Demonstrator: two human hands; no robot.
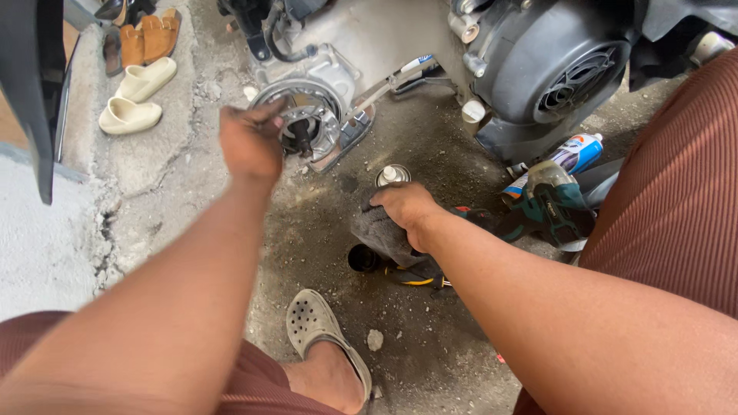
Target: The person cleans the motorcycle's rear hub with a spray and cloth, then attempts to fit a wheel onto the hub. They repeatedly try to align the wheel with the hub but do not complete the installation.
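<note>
Upper left of the frame: pale clogs (137, 96) and brown sandals (150, 37) lie on the concrete floor (54, 238). Left of centre: the left hand (250, 143) reaches to the round metal hub (307, 119) of the engine casing (369, 38), its fingers (269, 114) pinched together at the hub's rim; what they grip cannot be told. Bottom centre: a foot in a grey clog (319, 330). Centre: the right hand (406, 209) presses down on a dark grey rag (382, 234), fingers curled on the cloth, just below a spray can (393, 175) standing upright. Right of centre: a green power tool (550, 209) lies on the floor beside a blue-and-white can (573, 156), under the dark fan cover (553, 65).
</note>
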